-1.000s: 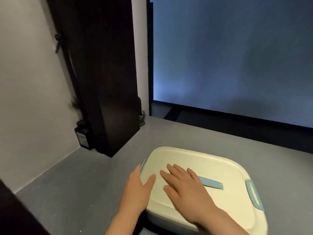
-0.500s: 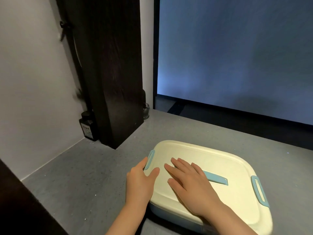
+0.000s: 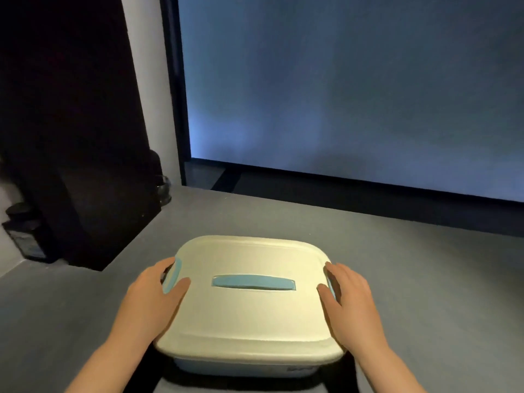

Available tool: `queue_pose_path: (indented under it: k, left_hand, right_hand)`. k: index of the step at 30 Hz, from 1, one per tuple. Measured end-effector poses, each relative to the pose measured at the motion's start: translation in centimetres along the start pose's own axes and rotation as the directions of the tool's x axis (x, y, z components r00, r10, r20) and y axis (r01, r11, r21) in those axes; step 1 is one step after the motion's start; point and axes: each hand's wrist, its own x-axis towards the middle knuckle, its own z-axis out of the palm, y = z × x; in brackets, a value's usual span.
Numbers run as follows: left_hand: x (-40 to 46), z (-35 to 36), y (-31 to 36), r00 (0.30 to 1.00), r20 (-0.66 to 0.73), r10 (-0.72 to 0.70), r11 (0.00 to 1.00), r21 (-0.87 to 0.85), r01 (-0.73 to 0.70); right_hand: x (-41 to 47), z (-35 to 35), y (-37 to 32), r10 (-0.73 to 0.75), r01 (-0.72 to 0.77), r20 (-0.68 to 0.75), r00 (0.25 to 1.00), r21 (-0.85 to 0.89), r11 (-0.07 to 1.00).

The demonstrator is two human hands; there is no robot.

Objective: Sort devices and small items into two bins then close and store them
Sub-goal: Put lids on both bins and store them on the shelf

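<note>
On the grey floor (image 3: 85, 307), left hand (image 3: 153, 296) and right hand (image 3: 348, 296) grip the closed bin (image 3: 249, 313) at its side latches

The right hand (image 3: 347, 302) has left the middle of the bin's lid (image 3: 249, 307) and now grips the right end over its blue latch (image 3: 331, 285). The left hand (image 3: 154, 290) has curled round the left latch (image 3: 173, 276). The bin now sits squarer to the camera.

Cream lidded bin (image 3: 249, 304), shut, on floor
</note>
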Motion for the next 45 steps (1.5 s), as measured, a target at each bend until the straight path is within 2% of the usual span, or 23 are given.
queue_pose_path:
  k: [2,7,14,17,21,24,27,31,36,41,45]
  left_hand:
    - [0.2,0.1,0.1,1.000,0.026,0.005,1.000,0.030,-0.006]
    - [0.0,0.1,-0.6,0.992,0.122,-0.003,0.999,-0.048,0.009]
    - [1.0,0.2,-0.5,0.982,0.169,-0.086,0.992,-0.080,0.101]
    - [-0.1,-0.3,-0.6,0.989,0.124,-0.085,0.984,-0.148,0.103]
    - [-3.6,-1.6,-1.5,0.987,0.020,-0.161,0.964,-0.213,0.162]
    - [-7.4,-2.9,-2.2,0.968,-0.107,-0.226,0.951,-0.239,0.195]
    - [-12.3,-4.4,-2.7,0.915,-0.266,-0.302,0.936,-0.265,0.232]
    - [-20.8,-5.8,-3.9,0.768,-0.438,-0.466,0.877,-0.340,0.338]
    - [-32.3,-7.8,-4.8,0.526,-0.609,-0.594,0.803,-0.421,0.421]
    - [-45.7,-10.4,-4.9,0.221,-0.737,-0.638,0.726,-0.480,0.493]
    - [-56.6,-11.4,-3.8,-0.036,-0.764,-0.645,0.646,-0.569,0.509]
  right_hand:
    - [0.0,0.0,0.3,0.077,-0.083,0.052,0.996,0.145,0.986]
    - [0.1,0.6,0.4,0.210,-0.230,0.095,0.973,0.321,0.919]
    - [0.2,0.5,0.3,0.249,-0.279,0.128,0.960,0.349,0.895]
    - [-0.1,0.8,0.3,0.224,-0.248,0.109,0.969,0.346,0.905]
    - [-0.9,1.2,0.0,0.153,-0.198,0.141,0.978,0.408,0.891]
    - [-1.0,1.9,-0.5,0.045,-0.131,0.196,0.980,0.449,0.884]
    - [-1.0,2.2,-1.7,-0.108,-0.029,0.255,0.961,0.482,0.875]
    - [-2.1,2.7,-4.3,-0.343,0.114,0.342,0.875,0.543,0.832]
    - [-7.5,4.2,-9.2,-0.576,0.197,0.452,0.681,0.645,0.738]
    - [-17.0,5.2,-14.5,-0.752,0.227,0.493,0.438,0.749,0.623]
    - [-26.5,4.3,-19.0,-0.840,0.209,0.485,0.243,0.820,0.533]
